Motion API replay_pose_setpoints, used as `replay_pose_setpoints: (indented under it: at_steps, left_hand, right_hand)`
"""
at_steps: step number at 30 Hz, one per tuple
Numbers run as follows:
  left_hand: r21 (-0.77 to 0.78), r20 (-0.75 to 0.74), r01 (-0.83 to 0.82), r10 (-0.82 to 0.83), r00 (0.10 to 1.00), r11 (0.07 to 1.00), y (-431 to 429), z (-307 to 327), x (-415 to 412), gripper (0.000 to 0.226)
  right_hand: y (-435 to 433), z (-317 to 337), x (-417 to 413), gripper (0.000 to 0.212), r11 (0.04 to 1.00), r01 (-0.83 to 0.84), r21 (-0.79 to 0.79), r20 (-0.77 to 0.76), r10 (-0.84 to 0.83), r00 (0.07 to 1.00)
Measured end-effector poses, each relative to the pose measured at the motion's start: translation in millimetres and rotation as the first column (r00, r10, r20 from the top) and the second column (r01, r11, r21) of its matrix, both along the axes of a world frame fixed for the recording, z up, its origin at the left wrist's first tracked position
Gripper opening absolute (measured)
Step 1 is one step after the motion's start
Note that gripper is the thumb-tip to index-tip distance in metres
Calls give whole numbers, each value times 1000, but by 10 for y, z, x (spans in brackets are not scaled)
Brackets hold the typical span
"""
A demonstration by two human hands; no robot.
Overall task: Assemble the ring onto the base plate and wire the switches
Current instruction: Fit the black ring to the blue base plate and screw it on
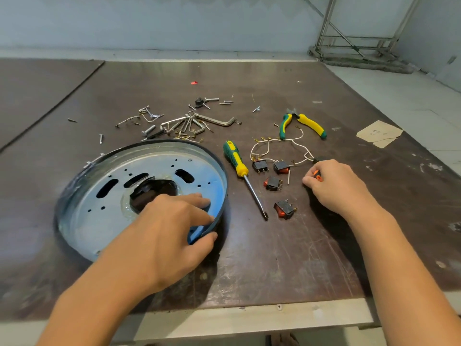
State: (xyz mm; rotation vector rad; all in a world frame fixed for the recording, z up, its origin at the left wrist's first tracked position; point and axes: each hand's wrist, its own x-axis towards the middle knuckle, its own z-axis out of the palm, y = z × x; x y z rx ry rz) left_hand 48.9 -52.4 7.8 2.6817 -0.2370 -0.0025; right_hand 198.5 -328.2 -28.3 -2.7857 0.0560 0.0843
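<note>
1. Left hand (169,228): its grip pinches the thin black metal ring (222,171), thumb outside, fingers inside on the round silver-blue metal base plate (99,216).
2. Right hand (336,186): its grip pinches a small black-and-orange part (317,174).
3. Left of that grip lie four black-and-red rocker switches (284,208); just beyond it, thin white wires (296,143) on the dark brown worktop (274,258).

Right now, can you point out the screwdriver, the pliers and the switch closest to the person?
screwdriver (240,167): head view, yellow end of its handle.
pliers (310,124): head view, yellow grip of one handle.
nearest switch (285,209): head view, its black body.
</note>
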Motion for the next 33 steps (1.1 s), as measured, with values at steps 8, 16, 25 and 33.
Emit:
replay_pose_setpoints:
  at_steps: [8,16,25,33]
  left_hand:
    - [45,14,5,-5,1000,999,-10,1,-18,33]
    - [167,36,64,-71,997,984,-22,15,-7,35]
    - [-87,19,99,-98,995,991,271,173,-72,47]
    - [49,102,-236,231,968,970,793,-4,49,24]
  right_hand:
    - [128,316,-217,13,936,-152,316,178,99,979]
    - [411,350,-387,18,771,-256,583,225,149,963]
    - [512,500,-601,7,651,-384,655,236,307,922]
    - [996,483,-991,8,376,-512,772,39,777,629]
